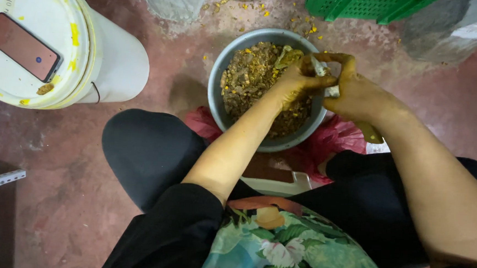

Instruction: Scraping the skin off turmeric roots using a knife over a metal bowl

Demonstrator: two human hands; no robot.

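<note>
A grey metal bowl point(226, 67) full of brown and yellow peelings sits on the floor between my knees. Over its right side, my left hand point(291, 82) grips a small yellow-stained root piece point(288, 56). My right hand point(351, 88) is closed on a small knife point(322, 73), whose blade points toward the left hand. Both hands are stained yellow. The piece is mostly hidden by my fingers.
A white bucket point(110, 60) with a lid stands at the left, a phone point(24, 47) lying on it. A green crate point(368, 5) is at the top right. Red plastic point(332, 140) lies under the bowl. Yellow scraps dot the floor behind the bowl.
</note>
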